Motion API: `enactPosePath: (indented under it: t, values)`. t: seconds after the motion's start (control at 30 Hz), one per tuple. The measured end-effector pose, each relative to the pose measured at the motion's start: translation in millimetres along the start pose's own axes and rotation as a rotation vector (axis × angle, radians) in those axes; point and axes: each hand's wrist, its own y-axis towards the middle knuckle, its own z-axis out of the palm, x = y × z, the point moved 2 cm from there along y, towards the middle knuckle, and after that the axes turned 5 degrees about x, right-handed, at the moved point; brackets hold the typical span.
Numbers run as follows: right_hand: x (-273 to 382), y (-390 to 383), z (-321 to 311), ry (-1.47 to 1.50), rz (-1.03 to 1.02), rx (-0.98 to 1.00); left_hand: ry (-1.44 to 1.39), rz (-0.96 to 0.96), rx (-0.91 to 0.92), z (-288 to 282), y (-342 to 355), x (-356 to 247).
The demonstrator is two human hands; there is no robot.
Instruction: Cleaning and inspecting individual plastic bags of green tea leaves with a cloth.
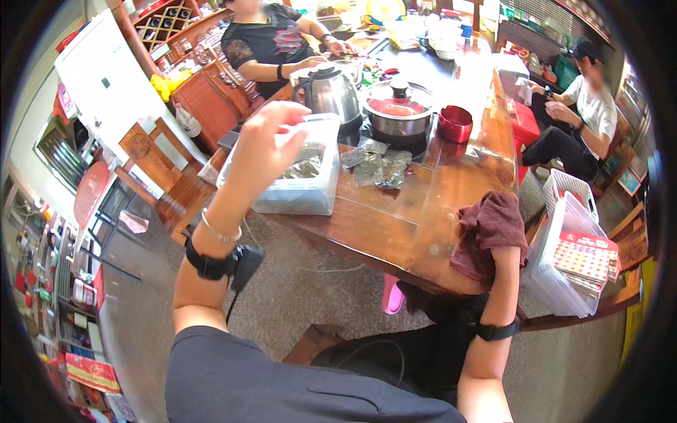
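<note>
My left hand [271,141] is raised over the near side of a clear plastic box [300,196], fingers loosely bent and apart, nothing in them. Inside that box lie dark items in clear wrapping [305,166]. At the table's right corner, my right hand [505,257] grips a brown cloth [486,225], which hides most of its fingers and rests against the tabletop. Several small clear packets [381,168] with dark contents lie just right of the box. Behind them stand a steel kettle [331,95] and a glass-lidded pot [399,120].
On the wooden table [451,180] a red metal cup [455,125] stands beside the pot. One person [264,46] sits across on the left, another [589,106] on the right. A clear tub with printed cards [582,257] stands right of the table, a wooden chair [159,158] left.
</note>
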Motion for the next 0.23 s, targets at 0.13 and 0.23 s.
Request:
enactPosePath:
  t: [0.13, 0.23]
  values:
    - [-12, -6, 8, 0.602, 0.213, -0.153, -0.022, 0.127, 0.210, 51, -14, -60]
    - [-20, -1, 21, 0.483, 0.196, 0.033, 0.399, 0.146, 0.424, 99, -18, -57]
